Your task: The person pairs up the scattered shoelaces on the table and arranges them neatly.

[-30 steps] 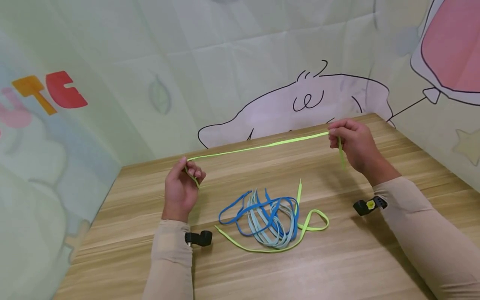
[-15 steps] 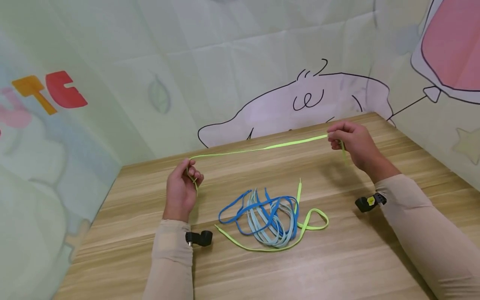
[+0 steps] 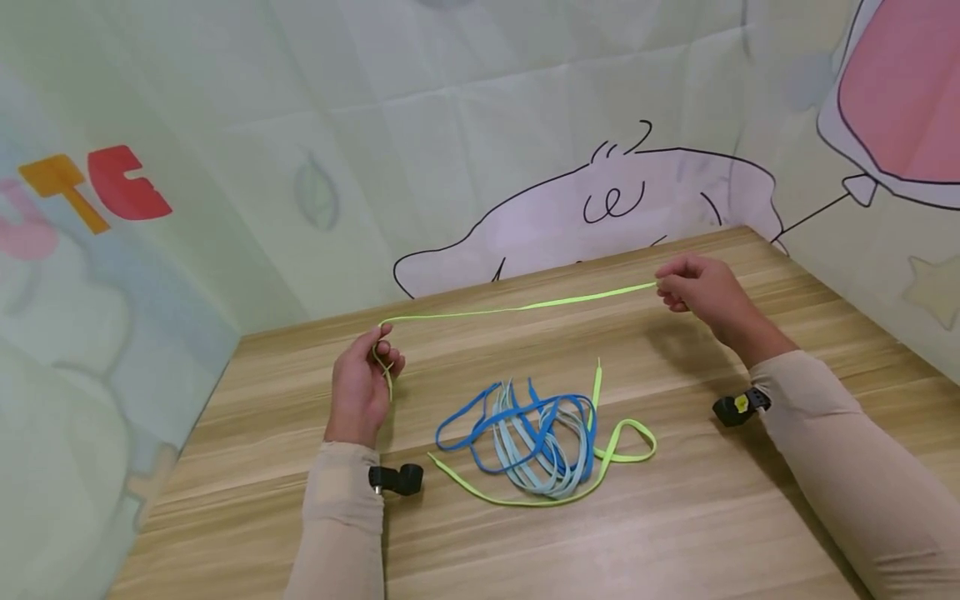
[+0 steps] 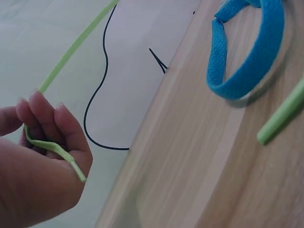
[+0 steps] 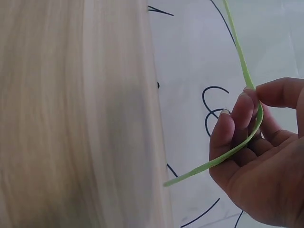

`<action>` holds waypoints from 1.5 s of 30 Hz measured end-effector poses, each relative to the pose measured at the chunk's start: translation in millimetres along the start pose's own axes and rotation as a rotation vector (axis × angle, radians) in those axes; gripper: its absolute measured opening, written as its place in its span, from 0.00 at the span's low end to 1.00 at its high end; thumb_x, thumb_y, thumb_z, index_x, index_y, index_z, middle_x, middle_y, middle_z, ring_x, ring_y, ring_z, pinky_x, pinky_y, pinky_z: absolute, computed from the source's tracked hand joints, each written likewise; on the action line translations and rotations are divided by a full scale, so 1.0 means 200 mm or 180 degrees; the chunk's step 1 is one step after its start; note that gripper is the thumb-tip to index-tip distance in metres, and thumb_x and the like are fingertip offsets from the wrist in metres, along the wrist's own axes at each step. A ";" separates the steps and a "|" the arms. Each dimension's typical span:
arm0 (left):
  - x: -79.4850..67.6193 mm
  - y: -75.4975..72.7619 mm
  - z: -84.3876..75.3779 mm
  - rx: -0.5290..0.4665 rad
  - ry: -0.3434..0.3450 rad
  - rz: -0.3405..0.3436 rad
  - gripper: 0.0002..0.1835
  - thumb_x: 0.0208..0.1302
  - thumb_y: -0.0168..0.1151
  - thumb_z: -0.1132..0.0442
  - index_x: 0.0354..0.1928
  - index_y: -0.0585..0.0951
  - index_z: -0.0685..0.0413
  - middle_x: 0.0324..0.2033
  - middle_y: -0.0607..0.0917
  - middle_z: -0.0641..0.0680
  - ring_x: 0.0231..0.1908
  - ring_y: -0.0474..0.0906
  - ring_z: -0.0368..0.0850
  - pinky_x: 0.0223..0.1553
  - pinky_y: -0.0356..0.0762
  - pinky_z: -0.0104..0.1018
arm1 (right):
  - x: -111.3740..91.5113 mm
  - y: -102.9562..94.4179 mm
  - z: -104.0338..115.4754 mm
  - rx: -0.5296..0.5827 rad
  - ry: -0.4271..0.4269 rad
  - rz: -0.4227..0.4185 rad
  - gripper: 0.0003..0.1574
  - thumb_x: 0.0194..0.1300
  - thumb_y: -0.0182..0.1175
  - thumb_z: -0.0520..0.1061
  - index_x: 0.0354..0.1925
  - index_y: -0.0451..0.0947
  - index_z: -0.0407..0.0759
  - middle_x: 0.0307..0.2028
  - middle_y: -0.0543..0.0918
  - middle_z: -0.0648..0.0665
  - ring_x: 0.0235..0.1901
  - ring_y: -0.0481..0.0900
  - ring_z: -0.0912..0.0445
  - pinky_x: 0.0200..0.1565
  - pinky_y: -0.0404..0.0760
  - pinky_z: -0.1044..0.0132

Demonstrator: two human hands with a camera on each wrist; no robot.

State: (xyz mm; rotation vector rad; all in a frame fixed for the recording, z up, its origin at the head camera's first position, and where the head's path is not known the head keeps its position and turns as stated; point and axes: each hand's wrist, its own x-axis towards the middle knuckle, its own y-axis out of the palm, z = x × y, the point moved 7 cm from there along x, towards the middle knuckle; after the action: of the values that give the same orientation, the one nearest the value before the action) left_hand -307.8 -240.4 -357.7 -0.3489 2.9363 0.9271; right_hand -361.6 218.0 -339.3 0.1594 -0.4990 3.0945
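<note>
A neon-green shoelace (image 3: 525, 307) stretches nearly straight between my two raised hands, above the far part of the table. My left hand (image 3: 362, 387) pinches it between thumb and forefinger; its tipped end (image 4: 79, 172) dangles across the curled fingers. At the other side my right hand (image 3: 705, 296) pinches the lace too, and a short free tail (image 5: 199, 168) runs down over the palm in the right wrist view. Below them on the table lies a loose pile: a blue shoelace (image 3: 471, 439), a pale blue shoelace (image 3: 517, 457) and another green shoelace (image 3: 628, 457).
The wooden table (image 3: 285, 517) meets a printed cloth backdrop (image 3: 315, 108) along its far and side edges. Black wrist cameras (image 3: 397, 478) are strapped to both sleeves. The second green lace curves round the front of the pile.
My right hand has lowered slightly, and the lace's tail beneath it no longer shows in the head view. The left hand has barely shifted. The pile stays put.
</note>
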 end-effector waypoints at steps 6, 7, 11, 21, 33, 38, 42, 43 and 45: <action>0.02 -0.03 0.00 -0.0020 -0.0024 -0.0014 0.09 0.67 0.53 0.62 0.42 0.77 0.62 0.21 0.76 0.50 0.24 0.76 0.43 0.34 0.75 0.34 | 0.01 -0.03 -0.04 -0.0184 0.0137 -0.0121 0.19 0.67 0.52 0.47 0.48 0.71 0.34 0.38 0.79 0.42 0.35 0.78 0.54 0.36 0.79 0.66; 0.02 -0.03 0.00 -0.0001 -0.0027 -0.0013 0.10 0.67 0.53 0.62 0.43 0.77 0.62 0.21 0.77 0.50 0.24 0.76 0.43 0.35 0.75 0.34 | 0.02 -0.03 -0.04 -0.0181 0.0155 -0.0129 0.19 0.68 0.52 0.47 0.48 0.71 0.33 0.38 0.79 0.42 0.36 0.78 0.54 0.36 0.79 0.66; 0.03 -0.05 0.01 0.0058 -0.0058 -0.0047 0.10 0.68 0.52 0.62 0.43 0.77 0.62 0.23 0.77 0.50 0.25 0.78 0.43 0.35 0.76 0.35 | 0.03 -0.03 -0.06 -0.0016 0.0235 -0.0074 0.19 0.68 0.52 0.46 0.49 0.69 0.32 0.38 0.82 0.44 0.36 0.81 0.56 0.37 0.80 0.65; 0.03 -0.05 0.05 0.0179 -0.0280 0.0034 0.19 0.70 0.49 0.62 0.58 0.69 0.65 0.26 0.78 0.50 0.28 0.78 0.43 0.35 0.76 0.33 | 0.04 0.00 -0.08 0.0025 0.0140 0.0037 0.19 0.67 0.54 0.43 0.50 0.70 0.29 0.39 0.83 0.42 0.34 0.82 0.56 0.37 0.80 0.64; 0.03 -0.05 0.08 0.0442 -0.0443 0.0136 0.17 0.71 0.46 0.63 0.58 0.68 0.63 0.29 0.79 0.51 0.32 0.78 0.43 0.34 0.76 0.31 | 0.05 0.06 -0.08 -0.0027 0.0185 0.0188 0.16 0.66 0.53 0.38 0.51 0.72 0.31 0.40 0.82 0.39 0.35 0.82 0.58 0.39 0.78 0.65; 0.04 -0.06 0.09 0.0421 -0.0479 0.0121 0.19 0.71 0.46 0.62 0.60 0.66 0.63 0.29 0.80 0.51 0.32 0.79 0.43 0.34 0.76 0.31 | 0.06 0.07 -0.08 0.0012 0.0062 0.0224 0.15 0.65 0.54 0.37 0.49 0.73 0.32 0.45 0.80 0.37 0.39 0.82 0.55 0.42 0.79 0.65; 0.04 -0.06 0.09 0.0388 -0.0499 0.0099 0.20 0.71 0.47 0.62 0.60 0.66 0.63 0.29 0.80 0.51 0.32 0.79 0.44 0.34 0.76 0.31 | 0.06 0.07 -0.08 0.0087 0.0019 0.0241 0.16 0.66 0.54 0.39 0.50 0.73 0.31 0.50 0.76 0.33 0.44 0.80 0.51 0.44 0.78 0.63; 0.04 -0.06 0.10 0.0380 -0.0505 0.0091 0.20 0.71 0.47 0.61 0.60 0.66 0.63 0.29 0.80 0.51 0.32 0.79 0.44 0.34 0.76 0.31 | 0.06 0.07 -0.08 0.0118 0.0028 0.0234 0.17 0.66 0.55 0.40 0.50 0.73 0.31 0.50 0.76 0.33 0.45 0.80 0.50 0.44 0.78 0.63; 0.05 -0.06 0.10 0.0318 -0.0528 0.0070 0.19 0.70 0.48 0.61 0.60 0.67 0.62 0.29 0.81 0.51 0.32 0.79 0.44 0.34 0.76 0.31 | 0.06 0.07 -0.08 0.0201 0.0050 0.0229 0.19 0.67 0.54 0.42 0.51 0.72 0.31 0.53 0.74 0.33 0.47 0.79 0.51 0.45 0.78 0.62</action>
State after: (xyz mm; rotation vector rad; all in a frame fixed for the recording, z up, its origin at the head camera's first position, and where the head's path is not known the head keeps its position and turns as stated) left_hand -314.5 -240.8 -381.5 -0.2237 2.8261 0.7677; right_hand -375.8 209.8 -356.8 0.1199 -0.4160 3.1808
